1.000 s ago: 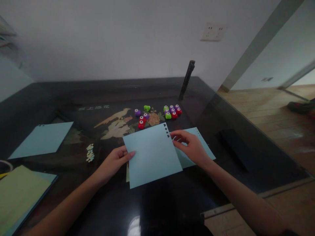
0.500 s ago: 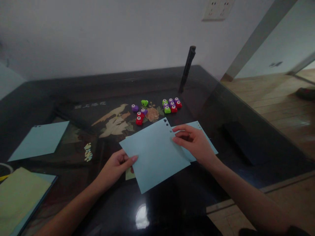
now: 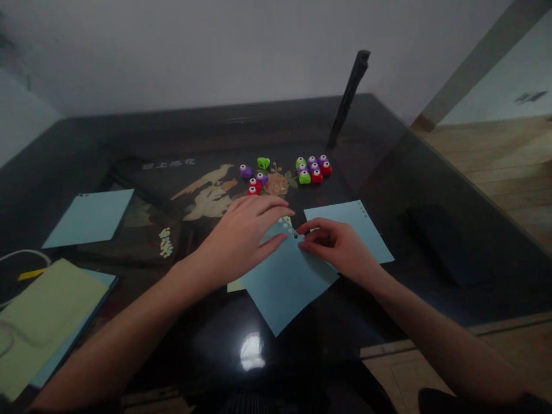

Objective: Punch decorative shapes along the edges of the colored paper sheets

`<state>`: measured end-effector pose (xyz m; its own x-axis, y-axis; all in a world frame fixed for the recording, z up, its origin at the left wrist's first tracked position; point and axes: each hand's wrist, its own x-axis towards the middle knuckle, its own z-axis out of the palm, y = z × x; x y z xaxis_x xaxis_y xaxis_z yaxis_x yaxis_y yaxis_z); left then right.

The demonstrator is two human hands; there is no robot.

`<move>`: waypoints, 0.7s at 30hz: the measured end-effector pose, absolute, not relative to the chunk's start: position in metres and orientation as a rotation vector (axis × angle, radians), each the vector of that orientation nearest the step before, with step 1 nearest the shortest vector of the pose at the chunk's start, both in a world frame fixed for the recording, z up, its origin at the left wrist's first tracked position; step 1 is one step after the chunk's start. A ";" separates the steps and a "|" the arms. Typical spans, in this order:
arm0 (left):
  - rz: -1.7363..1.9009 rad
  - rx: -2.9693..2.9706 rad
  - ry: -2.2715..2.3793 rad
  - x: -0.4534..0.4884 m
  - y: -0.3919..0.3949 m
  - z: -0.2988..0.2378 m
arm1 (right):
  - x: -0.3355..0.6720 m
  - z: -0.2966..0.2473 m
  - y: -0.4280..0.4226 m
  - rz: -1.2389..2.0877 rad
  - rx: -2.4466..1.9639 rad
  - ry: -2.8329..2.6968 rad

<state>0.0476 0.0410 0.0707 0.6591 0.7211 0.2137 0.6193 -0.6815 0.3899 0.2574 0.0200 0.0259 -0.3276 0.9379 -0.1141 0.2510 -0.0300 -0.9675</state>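
A light blue paper sheet [image 3: 287, 282] with small punched holes along one edge lies tilted on the dark glass table [image 3: 215, 126]. My left hand [image 3: 241, 236] lies flat on the sheet's upper left part, fingers stretched out. My right hand [image 3: 336, 247] pinches the sheet's punched corner between thumb and fingers. A second blue sheet [image 3: 357, 224] lies behind my right hand. Several small red, purple and green paper punches [image 3: 313, 169] sit in two clusters further back.
A third blue sheet [image 3: 88, 217] lies at the left. A green and blue paper stack [image 3: 47, 313] sits at the near left edge with a white cable. Punched paper bits [image 3: 164, 241] lie on the glass. A dark upright stand [image 3: 347, 98] rises at the back right. A wooden floor lies beyond the table's right edge.
My left hand has let go of the sheet's left edge and moved onto its top. The sheet has turned further and shifted right. The camera view tipped down.
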 end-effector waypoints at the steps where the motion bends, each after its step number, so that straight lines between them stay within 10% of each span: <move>1: 0.454 2.584 1.032 0.054 0.046 0.069 | 0.257 0.026 0.020 1.395 -1.267 -1.626; 21: 0.506 1.989 0.973 0.045 0.027 0.100 | 0.266 0.042 0.001 0.901 -1.146 -2.086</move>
